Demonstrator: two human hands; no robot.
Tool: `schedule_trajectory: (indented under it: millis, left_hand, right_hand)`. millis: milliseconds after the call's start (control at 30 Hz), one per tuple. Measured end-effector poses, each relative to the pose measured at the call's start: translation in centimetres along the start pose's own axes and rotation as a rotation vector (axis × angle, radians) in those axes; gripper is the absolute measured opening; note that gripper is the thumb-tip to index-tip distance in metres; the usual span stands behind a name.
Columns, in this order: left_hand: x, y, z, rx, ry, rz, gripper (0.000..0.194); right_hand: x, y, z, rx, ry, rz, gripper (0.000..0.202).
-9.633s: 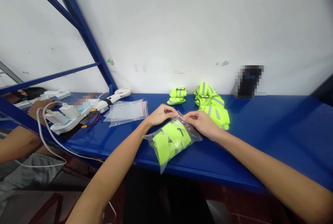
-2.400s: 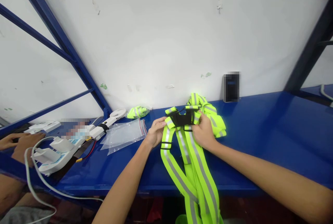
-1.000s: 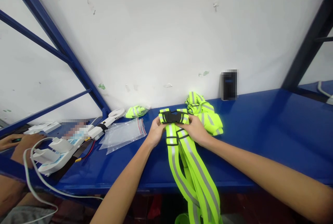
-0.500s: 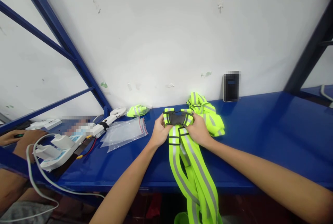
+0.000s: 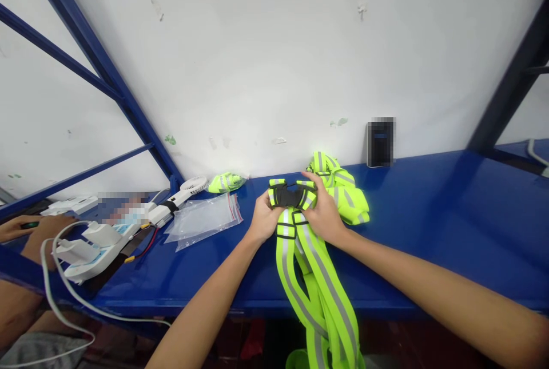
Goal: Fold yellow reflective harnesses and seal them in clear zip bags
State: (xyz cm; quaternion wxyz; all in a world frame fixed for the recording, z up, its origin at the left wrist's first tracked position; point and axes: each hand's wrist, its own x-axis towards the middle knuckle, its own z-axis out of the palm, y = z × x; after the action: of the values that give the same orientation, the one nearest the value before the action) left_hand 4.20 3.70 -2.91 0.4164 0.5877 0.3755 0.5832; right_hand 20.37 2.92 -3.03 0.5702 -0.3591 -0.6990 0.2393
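Between my hands is a neon yellow reflective vest [image 5: 332, 277] made of straps with silver stripes. My left hand [image 5: 263, 217] grips the left end of its black buckle piece [image 5: 288, 197]. My right hand [image 5: 325, 211] pinches the right end, its index finger raised off the strap. From the buckle, several straps with black sliders hang down over the table's front edge. Behind my right hand lies a heap of similar reflective straps [image 5: 349, 203]. A bagged reflective bundle [image 5: 225, 182] rests by the wall, beyond clear zip bags [image 5: 206, 220].
A blue table [image 5: 429, 226] meets a white wall. On the left are a white handheld fan [image 5: 194, 186], a power strip with plugs [image 5: 92, 260] and a white cable. Another person's hands [image 5: 38, 231] are at the far left. A dark box-like device [image 5: 380, 143] leans on the wall.
My right index finger has lifted away from the strap and now points upward. Both hands keep hold of the buckle area, almost in the same place.
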Motion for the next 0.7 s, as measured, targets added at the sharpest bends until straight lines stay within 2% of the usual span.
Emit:
schedule_trajectory:
  millis: [167, 300, 533, 700]
  left_hand:
    - [-0.1, -0.1, -0.1, -0.007, 0.022, -0.05, 0.029]
    - [-0.2, -0.1, -0.2, -0.014, 0.041, -0.068, 0.019]
    - [-0.2, -0.3, -0.2, -0.021, 0.084, -0.077, 0.016]
    - [0.0, -0.4, -0.6, -0.026, 0.158, -0.055, 0.019]
  right_hand:
    - [-0.1, -0.2, 0.0, 0.038, -0.147, 0.01, 0.058]
    - [-0.1, -0.6, -0.4, 0.081, -0.251, -0.042, 0.062]
    - [0.3, -0.7, -1.4, 0.182, -0.338, -0.065, 0.054]
    - [0.5, -0.6, -1.0, 0.368, -0.379, 0.017, 0.05]
